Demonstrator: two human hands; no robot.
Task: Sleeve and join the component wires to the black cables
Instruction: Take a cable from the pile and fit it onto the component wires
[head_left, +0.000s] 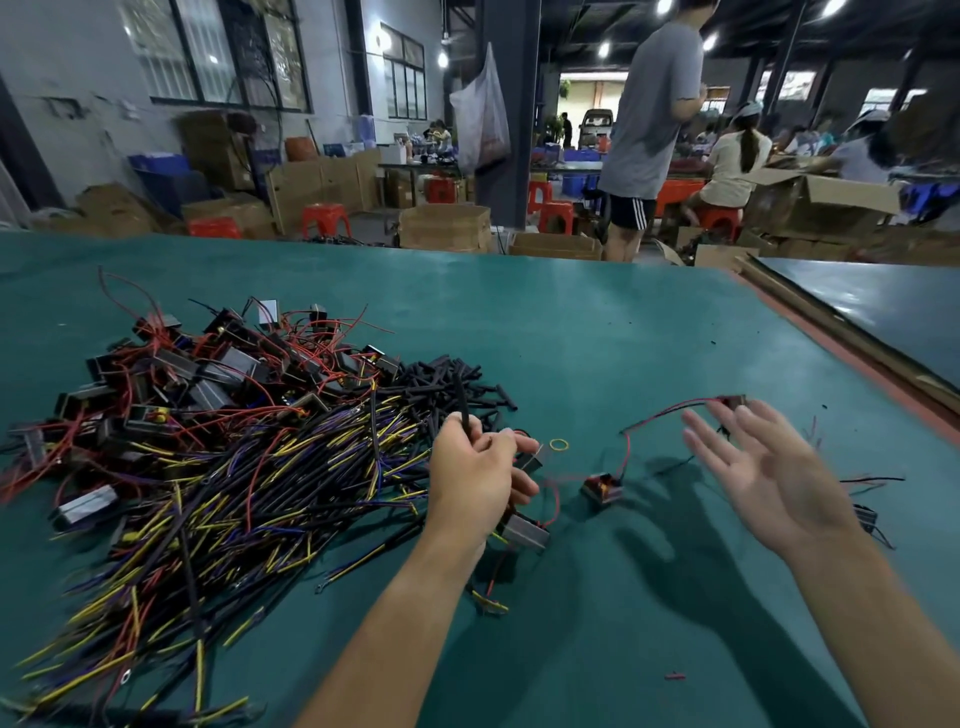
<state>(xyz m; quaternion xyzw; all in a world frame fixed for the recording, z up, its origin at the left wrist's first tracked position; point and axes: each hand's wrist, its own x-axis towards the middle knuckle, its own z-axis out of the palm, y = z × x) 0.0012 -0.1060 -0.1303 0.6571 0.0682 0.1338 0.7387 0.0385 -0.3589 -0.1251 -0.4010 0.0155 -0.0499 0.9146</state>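
Observation:
My left hand (480, 475) grips a black cable (461, 402) that sticks up out of the fist, at the right edge of a big heap of black cables with yellow and purple leads (249, 499). Black box components with red wires (197, 374) are piled behind the heap, and short black sleeves (447, 379) lie to its right. A grey component (524, 530) lies just under my left hand. My right hand (763, 467) hovers with fingers spread, holding nothing. A small component on a red wire (602, 486) lies between the hands; another (732, 401) sits beyond my right fingertips.
The work surface is a green table (571, 332); its wooden right edge (852, 353) runs diagonally. A yellow rubber band (559, 444) lies near my left hand. More components (867, 517) rest at the right. A standing person (649, 130) and seated workers are beyond the table.

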